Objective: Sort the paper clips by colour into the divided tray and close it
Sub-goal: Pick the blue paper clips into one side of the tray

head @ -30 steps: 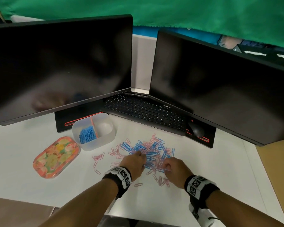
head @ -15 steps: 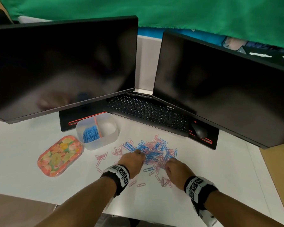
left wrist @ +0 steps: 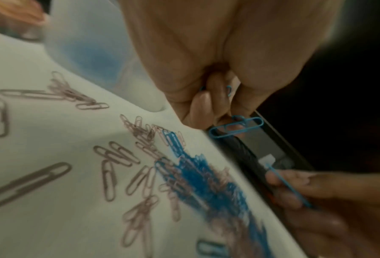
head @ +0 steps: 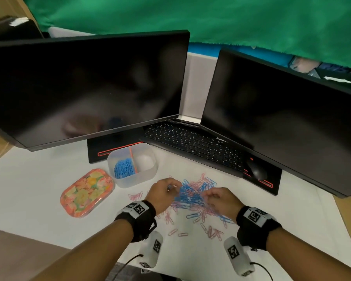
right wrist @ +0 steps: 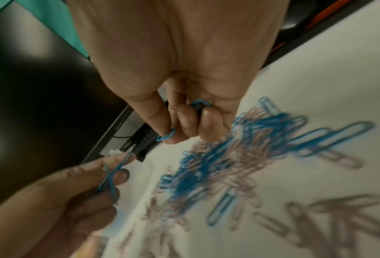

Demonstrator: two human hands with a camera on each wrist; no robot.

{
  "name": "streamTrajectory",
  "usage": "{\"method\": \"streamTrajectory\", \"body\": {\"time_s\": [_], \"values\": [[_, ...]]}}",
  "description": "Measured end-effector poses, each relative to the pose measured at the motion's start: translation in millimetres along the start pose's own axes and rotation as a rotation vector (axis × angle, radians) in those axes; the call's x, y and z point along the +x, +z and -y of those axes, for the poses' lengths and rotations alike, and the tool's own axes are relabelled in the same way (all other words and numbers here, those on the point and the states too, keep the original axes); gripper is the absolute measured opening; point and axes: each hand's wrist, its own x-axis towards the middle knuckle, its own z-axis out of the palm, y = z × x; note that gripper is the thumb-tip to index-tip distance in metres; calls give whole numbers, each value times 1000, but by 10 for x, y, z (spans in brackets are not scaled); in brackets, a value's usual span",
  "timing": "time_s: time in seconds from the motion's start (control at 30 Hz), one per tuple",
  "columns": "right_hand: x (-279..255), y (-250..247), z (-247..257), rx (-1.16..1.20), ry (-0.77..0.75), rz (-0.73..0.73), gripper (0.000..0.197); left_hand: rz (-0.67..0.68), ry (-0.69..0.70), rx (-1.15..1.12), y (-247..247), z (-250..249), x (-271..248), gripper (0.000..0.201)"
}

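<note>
Beside the mixed pile (head: 193, 196) on the desk (head: 39, 179), left hand (head: 163, 192) and right hand (head: 221, 199) each pinch blue clips (left wrist: 235, 127); tray (head: 148, 176) holds blue only, 1 compartment empty, lid (head: 86, 191) off.

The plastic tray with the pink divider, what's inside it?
The translucent plastic divided tray holds a heap of blue paper clips in its left compartment. The right compartment looks empty. What lies under the blue heap is covered.

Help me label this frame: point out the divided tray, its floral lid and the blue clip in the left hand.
divided tray (head: 118, 159): head view, left rim.
floral lid (head: 87, 193): head view, centre of its top.
blue clip (left wrist: 236, 127): left wrist view, middle of its wire loop.
</note>
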Motion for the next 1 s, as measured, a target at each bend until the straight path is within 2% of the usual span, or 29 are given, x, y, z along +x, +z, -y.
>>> {"method": "streamTrajectory", "body": {"time_s": [0.13,0.23,0.33,0.5,0.67,0.8,0.9,1.0], "values": [[121,248,411,417,106,103,14,-81,-164,-356,-250,-146,-42,40],[247,530,784,501,137,174,14,-179,-258,-637,-505,-191,-46,43],[373,827,1172,466,133,223,17,-302,-293,-761,-819,-232,-49,35],[621,1274,1662,295,104,208,20,-469,-369,-655,-1263,-163,47,30],[804,1525,1960,168,89,208,17,-424,-436,-771,-1477,-127,45,16],[880,1558,2072,178,76,155,10,-415,-490,-643,-1534,-47,66,30],[893,1540,2103,201,84,136,6,-443,-441,-584,-1536,-43,80,37],[837,1464,2094,230,78,147,8,-453,-399,-542,-1502,-92,65,35]]}}
